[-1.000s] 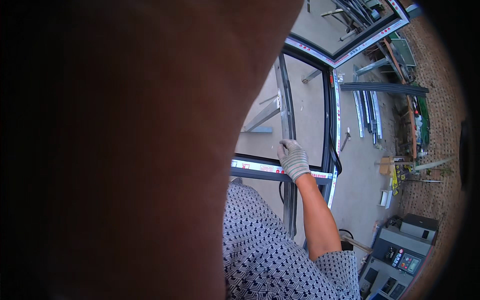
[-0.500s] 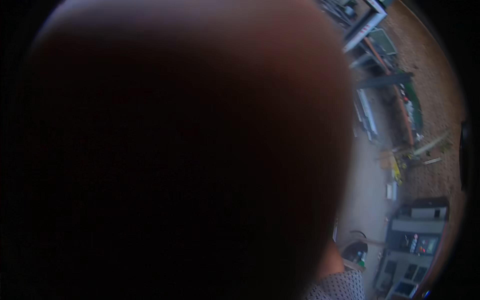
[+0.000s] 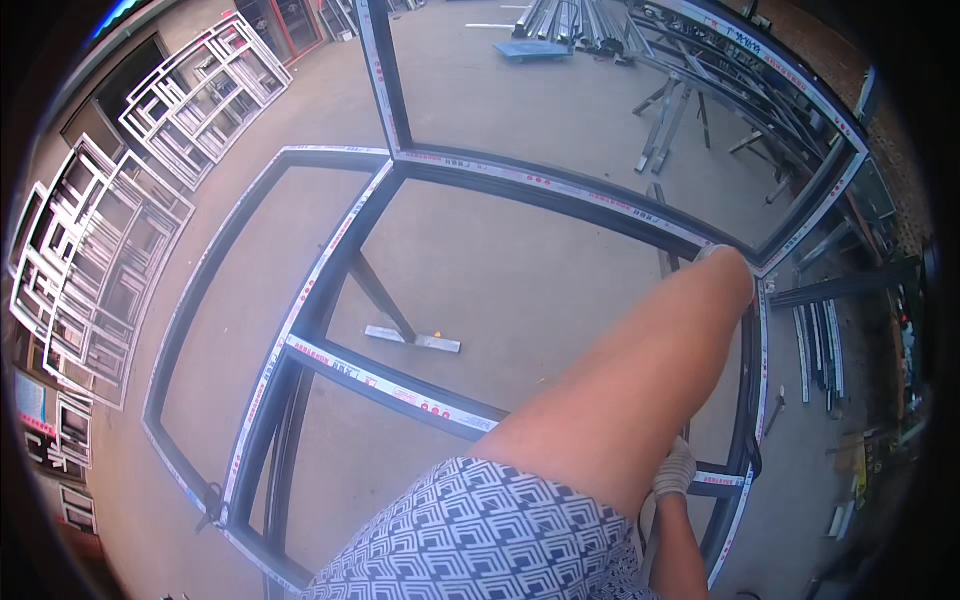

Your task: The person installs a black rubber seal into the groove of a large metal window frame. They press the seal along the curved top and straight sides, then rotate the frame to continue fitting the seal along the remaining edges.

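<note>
A large dark window frame (image 3: 540,184) with printed protective film spreads before me, divided by crossbars into several openings. My left arm, in a blue-and-white patterned sleeve, reaches across it to the right. At its end, my left hand (image 3: 712,252) is at a frame corner; only bits of a white glove show past the wrist, and its fingers are hidden. Below that arm, my right hand (image 3: 675,472) wears a white ribbed glove and is close to the right end of a lower crossbar (image 3: 722,478). My left arm covers part of it, so its grip cannot be made out.
White window frames (image 3: 100,270) lean along the left side. Metal profiles (image 3: 585,25) and a blue flat platform (image 3: 532,51) lie at the back. Metal trestles (image 3: 670,115) stand at the back right. Dark strips (image 3: 820,345) lie on the floor at right.
A dark, blurred shape close to the camera filled most of the view before; it is gone. The window frame and both my arms now show, my left arm stretched out to the right.
</note>
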Demonstrator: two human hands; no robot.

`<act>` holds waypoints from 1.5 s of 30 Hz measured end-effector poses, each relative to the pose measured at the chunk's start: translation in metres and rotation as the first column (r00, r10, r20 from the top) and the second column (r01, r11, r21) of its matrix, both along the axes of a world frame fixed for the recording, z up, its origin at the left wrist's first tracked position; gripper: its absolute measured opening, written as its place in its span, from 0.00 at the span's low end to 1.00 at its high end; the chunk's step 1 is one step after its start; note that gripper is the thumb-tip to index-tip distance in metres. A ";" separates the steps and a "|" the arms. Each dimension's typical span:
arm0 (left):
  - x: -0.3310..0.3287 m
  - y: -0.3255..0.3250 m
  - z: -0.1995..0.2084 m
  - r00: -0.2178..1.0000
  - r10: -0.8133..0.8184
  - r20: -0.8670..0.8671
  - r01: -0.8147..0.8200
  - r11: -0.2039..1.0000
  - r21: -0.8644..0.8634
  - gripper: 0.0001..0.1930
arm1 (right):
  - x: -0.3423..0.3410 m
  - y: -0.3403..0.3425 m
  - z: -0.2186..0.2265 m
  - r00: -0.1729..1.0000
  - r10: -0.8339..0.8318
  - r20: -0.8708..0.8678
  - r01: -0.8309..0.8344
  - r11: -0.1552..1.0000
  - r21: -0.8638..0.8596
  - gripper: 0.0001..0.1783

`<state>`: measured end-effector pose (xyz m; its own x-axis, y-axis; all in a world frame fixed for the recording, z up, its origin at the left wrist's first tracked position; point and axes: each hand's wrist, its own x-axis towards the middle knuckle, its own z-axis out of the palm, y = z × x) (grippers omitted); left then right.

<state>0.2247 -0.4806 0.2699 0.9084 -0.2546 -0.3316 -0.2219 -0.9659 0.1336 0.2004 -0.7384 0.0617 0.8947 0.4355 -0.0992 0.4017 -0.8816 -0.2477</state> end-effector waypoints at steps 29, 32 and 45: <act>-0.277 0.092 -0.273 0.006 0.593 -0.805 -0.929 -0.294 -0.223 0.20 | -0.111 0.290 0.338 -0.056 0.952 0.299 -0.997 -0.068 0.032 0.09; -0.285 0.087 -0.274 -0.033 0.579 -0.815 -0.919 -0.338 -0.203 0.20 | -0.114 0.297 0.328 -0.079 0.953 0.291 -0.994 -0.099 0.056 0.08; -0.261 0.073 -0.296 -0.042 0.503 -0.863 -0.925 -0.347 -0.157 0.20 | -0.114 0.301 0.305 -0.078 0.957 0.280 -0.985 -0.117 0.124 0.04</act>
<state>-0.0367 -0.4076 -0.0261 0.3225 0.2824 -0.9034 0.8519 0.3295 0.4071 0.0862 -0.4369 0.3664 -0.5142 0.8315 0.2101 0.7999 0.5534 -0.2322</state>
